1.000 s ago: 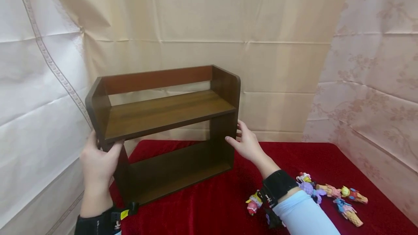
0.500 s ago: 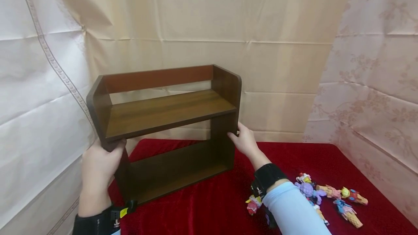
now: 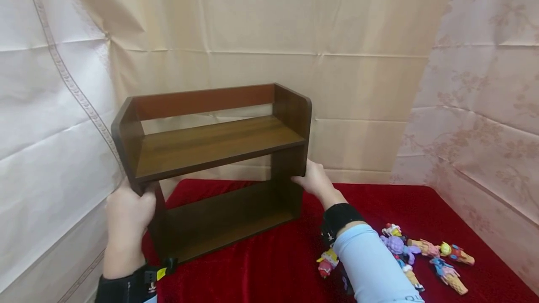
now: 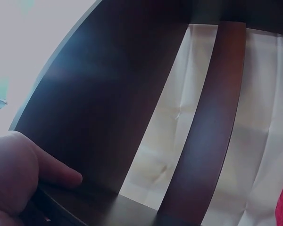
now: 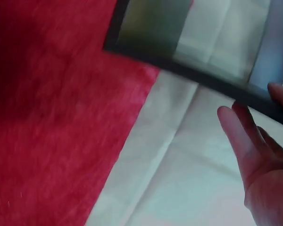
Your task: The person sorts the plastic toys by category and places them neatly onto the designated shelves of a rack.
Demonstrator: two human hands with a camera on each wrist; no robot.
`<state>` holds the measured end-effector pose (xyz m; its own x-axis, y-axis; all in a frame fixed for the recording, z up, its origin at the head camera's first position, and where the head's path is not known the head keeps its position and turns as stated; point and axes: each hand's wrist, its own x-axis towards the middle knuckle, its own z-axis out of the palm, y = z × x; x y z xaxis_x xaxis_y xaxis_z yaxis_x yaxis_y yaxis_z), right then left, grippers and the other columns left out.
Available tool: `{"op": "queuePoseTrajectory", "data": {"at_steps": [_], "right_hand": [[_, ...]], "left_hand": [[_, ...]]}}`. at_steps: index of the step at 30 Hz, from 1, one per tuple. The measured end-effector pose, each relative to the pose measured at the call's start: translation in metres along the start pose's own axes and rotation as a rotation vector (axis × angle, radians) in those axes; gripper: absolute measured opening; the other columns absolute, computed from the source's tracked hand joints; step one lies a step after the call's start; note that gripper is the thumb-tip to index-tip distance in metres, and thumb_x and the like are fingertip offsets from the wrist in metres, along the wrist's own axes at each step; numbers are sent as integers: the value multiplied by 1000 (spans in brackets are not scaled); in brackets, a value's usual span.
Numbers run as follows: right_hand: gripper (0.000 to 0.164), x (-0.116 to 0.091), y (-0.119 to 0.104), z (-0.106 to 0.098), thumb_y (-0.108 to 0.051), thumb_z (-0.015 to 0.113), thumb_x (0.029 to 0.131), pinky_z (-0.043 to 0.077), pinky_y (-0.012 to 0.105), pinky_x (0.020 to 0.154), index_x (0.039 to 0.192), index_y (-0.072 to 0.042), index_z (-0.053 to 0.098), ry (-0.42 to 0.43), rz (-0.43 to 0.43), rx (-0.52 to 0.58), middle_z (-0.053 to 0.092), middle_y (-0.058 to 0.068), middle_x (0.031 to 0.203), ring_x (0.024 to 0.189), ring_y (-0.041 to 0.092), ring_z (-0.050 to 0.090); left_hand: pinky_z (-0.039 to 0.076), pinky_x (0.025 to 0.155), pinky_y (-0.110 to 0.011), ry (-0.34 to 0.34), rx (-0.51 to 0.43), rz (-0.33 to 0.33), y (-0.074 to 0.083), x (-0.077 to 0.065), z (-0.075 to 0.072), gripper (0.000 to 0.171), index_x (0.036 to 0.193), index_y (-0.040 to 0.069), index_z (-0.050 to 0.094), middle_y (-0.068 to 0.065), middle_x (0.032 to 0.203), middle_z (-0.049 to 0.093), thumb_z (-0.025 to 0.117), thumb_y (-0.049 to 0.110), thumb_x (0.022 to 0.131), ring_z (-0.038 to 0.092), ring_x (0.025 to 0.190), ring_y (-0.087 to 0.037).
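Observation:
A two-tier dark brown wooden shelf (image 3: pixel 223 146) stands slightly turned on the red-covered table. My left hand (image 3: pixel 129 209) grips the front edge of its left side panel, just below the upper board. In the left wrist view, the left thumb (image 4: pixel 61 172) lies along the inside of the panel. At the right panel, my right hand (image 3: pixel 317 179) holds the front edge at about mid-height. The right wrist view has the right thumb (image 5: pixel 279 94) on the inner side and the other fingers (image 5: pixel 236 132) along the outside.
Several small colourful doll figures (image 3: pixel 450 275) lie on the red cloth (image 3: pixel 252 270) at the right, some partly behind the right sleeve (image 3: pixel 375 265). A beige curtain (image 3: pixel 358 83) hangs behind the shelf, a white one (image 3: pixel 46 153) at the left, a floral one (image 3: pixel 484 130) at the right.
The right hand has closed from loosely spread fingers onto the right panel's edge, and its forearm has shifted left. The left hand has tightened and dropped slightly. The shelf stays nearly still.

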<state>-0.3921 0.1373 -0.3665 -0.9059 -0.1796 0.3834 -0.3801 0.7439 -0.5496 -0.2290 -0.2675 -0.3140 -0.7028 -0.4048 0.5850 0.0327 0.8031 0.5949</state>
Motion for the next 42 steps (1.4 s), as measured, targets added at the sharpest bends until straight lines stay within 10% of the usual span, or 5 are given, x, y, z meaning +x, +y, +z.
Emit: {"op": "queuePoseTrajectory", "data": {"at_steps": [8,26,42], "right_hand": [[38,0,0,1,-12,70,85,55,29,49,118,-8,51,-102,39,90,62,17,106,47,17,60],[27,-4,7,-2,-6,67,85,55,34,58,109,-5,56,-47,-59,121,65,14,98,61,14,61],[27,-16,18,-19,-8,67,88,57,37,60,111,-9,54,-3,-152,143,65,12,99,65,14,63]], "left_hand": [[46,79,-65,46,-40,88,-6,0,-1,51,139,11,44,-24,122,58,57,20,91,56,99,-45],[39,38,-51,439,-110,374,-16,1,28,28,109,-3,61,-25,91,67,53,11,86,47,46,-31],[34,36,-46,577,-183,479,-6,13,35,27,104,-2,69,-21,80,69,56,13,84,45,46,-25]]}}
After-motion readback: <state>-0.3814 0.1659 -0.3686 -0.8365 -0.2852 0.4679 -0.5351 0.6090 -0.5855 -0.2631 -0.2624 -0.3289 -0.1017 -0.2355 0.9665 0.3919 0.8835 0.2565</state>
